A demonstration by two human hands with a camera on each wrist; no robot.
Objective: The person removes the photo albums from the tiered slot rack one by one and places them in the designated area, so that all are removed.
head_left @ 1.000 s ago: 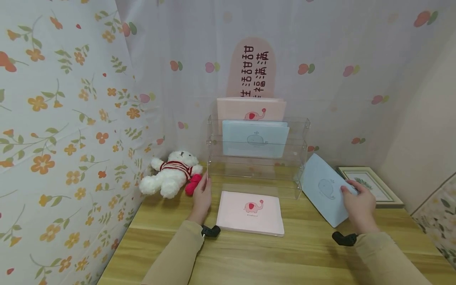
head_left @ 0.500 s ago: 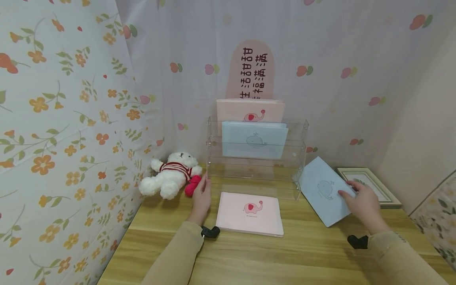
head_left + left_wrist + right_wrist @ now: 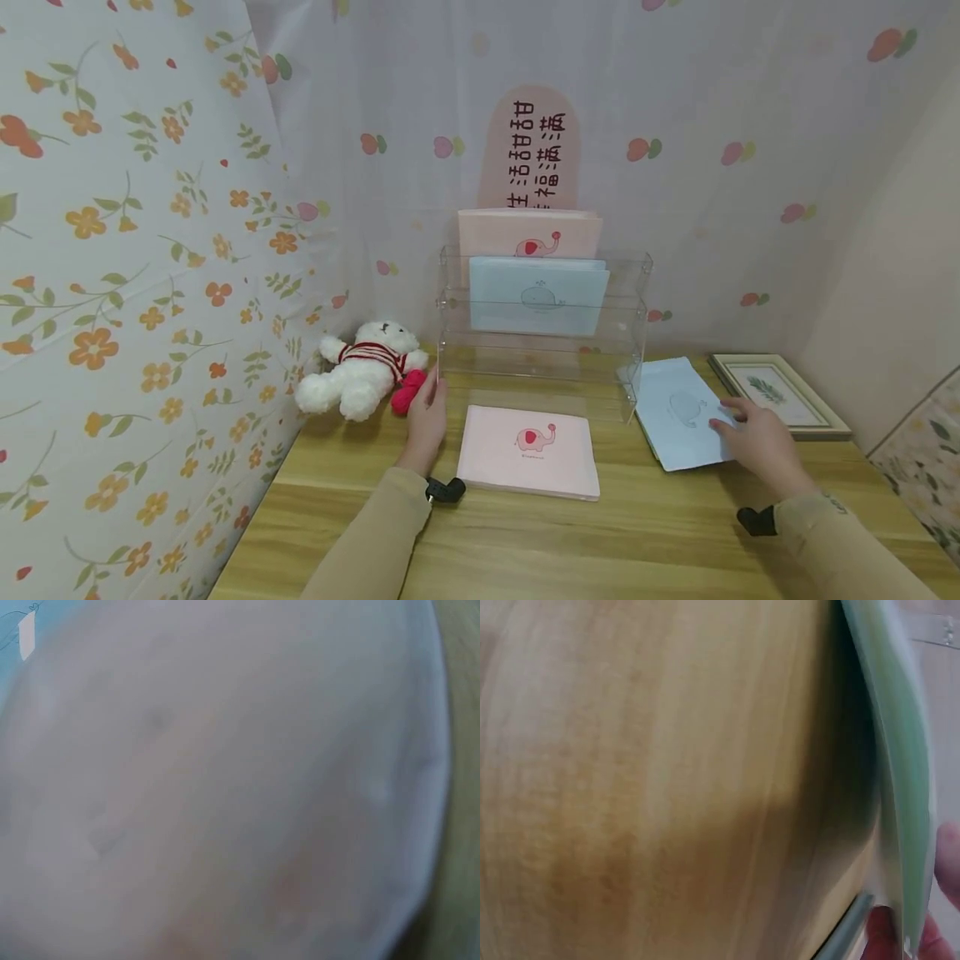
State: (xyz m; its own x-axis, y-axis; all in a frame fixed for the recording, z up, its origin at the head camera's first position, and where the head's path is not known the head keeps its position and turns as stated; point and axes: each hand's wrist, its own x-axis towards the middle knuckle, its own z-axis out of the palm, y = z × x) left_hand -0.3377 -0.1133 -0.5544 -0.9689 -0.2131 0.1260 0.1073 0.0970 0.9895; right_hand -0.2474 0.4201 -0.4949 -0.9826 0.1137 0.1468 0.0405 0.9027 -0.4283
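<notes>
R hand (image 3: 757,437), lower right of frame, pinches the right edge of the blue whale booklet (image 3: 678,412), which lies nearly flat on the table (image 3: 525,542) just right of the clear rack (image 3: 542,329). L hand (image 3: 426,417), fingers straight, rests against the rack's left end beside the pink elephant booklet (image 3: 528,450). Pink sign (image 3: 531,150), upper centre: Chinese chars, partly hidden. Booklet small print unreadable.

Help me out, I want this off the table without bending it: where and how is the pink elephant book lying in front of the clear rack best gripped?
The pink elephant book lies flat, so pinch its near long edge from the front; rack blocks the far side.
</notes>
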